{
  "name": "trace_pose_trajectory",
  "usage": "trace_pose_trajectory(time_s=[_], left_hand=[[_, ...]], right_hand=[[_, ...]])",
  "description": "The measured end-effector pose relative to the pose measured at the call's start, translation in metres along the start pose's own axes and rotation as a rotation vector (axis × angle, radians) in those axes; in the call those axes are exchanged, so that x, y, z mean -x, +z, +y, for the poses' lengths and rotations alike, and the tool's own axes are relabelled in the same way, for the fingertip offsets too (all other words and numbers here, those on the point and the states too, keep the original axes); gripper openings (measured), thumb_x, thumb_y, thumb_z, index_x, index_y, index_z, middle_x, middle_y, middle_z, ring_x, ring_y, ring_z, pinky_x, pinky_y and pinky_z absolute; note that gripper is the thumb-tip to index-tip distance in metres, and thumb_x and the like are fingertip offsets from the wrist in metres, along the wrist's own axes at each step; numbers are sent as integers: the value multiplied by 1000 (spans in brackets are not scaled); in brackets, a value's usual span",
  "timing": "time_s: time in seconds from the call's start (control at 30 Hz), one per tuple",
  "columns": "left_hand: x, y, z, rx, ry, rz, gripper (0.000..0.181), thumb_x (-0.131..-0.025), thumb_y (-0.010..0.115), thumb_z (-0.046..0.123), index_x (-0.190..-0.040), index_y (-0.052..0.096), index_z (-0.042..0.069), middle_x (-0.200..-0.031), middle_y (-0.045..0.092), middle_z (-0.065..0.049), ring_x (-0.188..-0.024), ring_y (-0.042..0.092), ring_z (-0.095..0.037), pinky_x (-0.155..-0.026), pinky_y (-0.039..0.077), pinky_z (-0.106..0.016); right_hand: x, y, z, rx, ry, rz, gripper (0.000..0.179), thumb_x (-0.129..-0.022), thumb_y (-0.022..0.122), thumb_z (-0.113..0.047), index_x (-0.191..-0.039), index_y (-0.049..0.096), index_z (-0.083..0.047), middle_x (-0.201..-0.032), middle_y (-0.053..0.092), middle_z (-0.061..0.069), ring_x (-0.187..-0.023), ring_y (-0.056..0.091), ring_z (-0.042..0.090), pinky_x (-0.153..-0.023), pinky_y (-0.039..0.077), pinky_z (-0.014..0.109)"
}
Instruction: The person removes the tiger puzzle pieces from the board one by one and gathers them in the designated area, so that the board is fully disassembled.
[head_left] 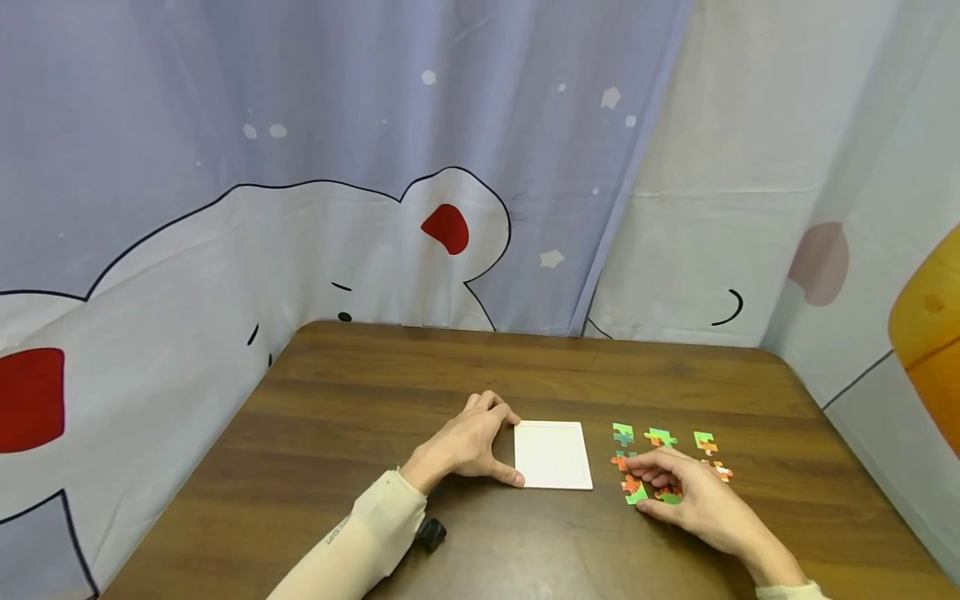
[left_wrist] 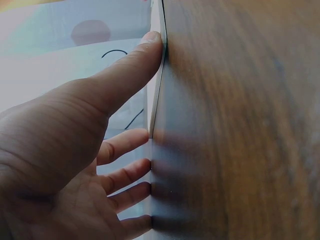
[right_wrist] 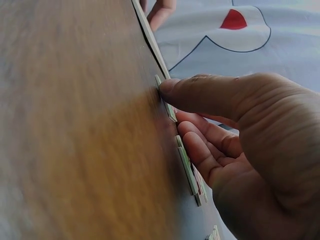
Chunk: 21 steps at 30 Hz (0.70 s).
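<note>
A white square tray (head_left: 553, 455) with a low raised rim lies flat on the table. At its left edge is my left hand (head_left: 463, 443), thumb at the near corner and index finger at the far one. In the left wrist view, the thumb (left_wrist: 135, 65) lies fairly straight against the tray's edge, and the other fingertips reach the tabletop. My right hand (head_left: 697, 502), fingers curled, spans a green and orange jigsaw piece (head_left: 634, 492) between thumb and index finger. In the right wrist view, the thumb tip meets the edge of that jigsaw piece (right_wrist: 168, 109), low at the tabletop.
Several other jigsaw pieces lie flat right of the tray, including one at upper left (head_left: 622, 432), one at top middle (head_left: 663, 437) and one at upper right (head_left: 704, 441). My right hand partly covers some. Printed curtains (head_left: 540, 167) surround the brown wooden table (head_left: 330, 400).
</note>
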<state>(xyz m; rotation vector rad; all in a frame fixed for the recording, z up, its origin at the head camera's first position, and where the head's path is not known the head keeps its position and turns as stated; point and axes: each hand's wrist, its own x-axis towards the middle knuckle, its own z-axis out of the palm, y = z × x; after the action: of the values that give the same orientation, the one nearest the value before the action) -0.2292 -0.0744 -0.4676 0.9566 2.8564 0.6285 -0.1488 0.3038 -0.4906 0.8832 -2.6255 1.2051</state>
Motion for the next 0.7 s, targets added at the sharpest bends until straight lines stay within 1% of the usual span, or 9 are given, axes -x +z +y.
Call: trace_pose_trajectory(time_s=[0.13, 0.7], left_hand=[[0, 0, 0, 5, -1, 2, 91, -74, 103, 59, -144, 67, 13, -144, 56, -9, -128, 52, -26, -107, 54, -41], [-1, -1, 0, 9, -4, -1, 91, -74, 102, 59, -144, 67, 12, -144, 56, -9, -129, 51, -27, -108, 54, -42]], right_hand=[[-1, 0, -1, 2, 1, -8, 47, -88, 95, -6, -131, 76, -8, -120, 77, 2, -97, 70, 15, -87, 58, 22], [-1, 0, 0, 1, -4, 3, 48, -87, 95, -4, -130, 76, -8, -120, 77, 2, -97, 70, 14, -87, 58, 23]])
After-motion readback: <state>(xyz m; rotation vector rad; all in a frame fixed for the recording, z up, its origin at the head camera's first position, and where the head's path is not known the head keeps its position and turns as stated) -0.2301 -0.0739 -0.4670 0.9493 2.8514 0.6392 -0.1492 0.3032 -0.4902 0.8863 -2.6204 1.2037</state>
